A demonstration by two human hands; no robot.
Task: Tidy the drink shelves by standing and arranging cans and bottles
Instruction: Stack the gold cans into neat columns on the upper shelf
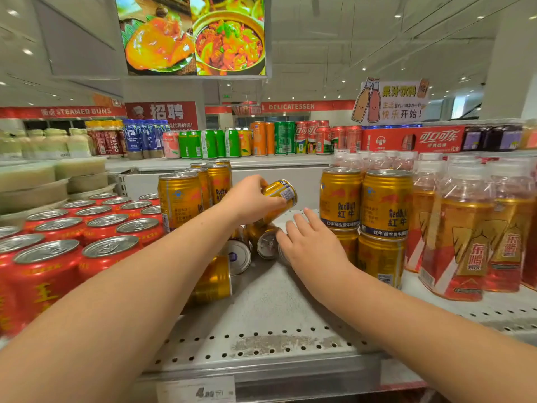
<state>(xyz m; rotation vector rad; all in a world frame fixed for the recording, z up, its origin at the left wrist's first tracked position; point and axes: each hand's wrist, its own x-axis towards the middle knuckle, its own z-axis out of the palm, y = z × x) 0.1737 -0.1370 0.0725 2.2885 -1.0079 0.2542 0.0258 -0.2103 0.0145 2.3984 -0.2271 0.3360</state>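
Note:
My left hand (251, 199) grips a gold Red Bull can (283, 194), tilted, above the shelf's middle. Below it several gold cans lie on their sides (239, 255), ends facing me, on the grey perforated shelf (261, 330). My right hand (308, 242), fingers spread, rests against a lying can (267, 244) in that pile; whether it grips one I cannot tell. Upright gold cans stand stacked two high on the right (386, 205) and in a group on the left (180, 199).
Red cans (58, 257) fill the shelf's left side. Orange-red drink bottles (465, 228) stand at the right. Behind, a higher shelf (261, 162) carries assorted cans, bottles and a red cola carton (412, 139). A price tag (200, 391) sits on the front edge.

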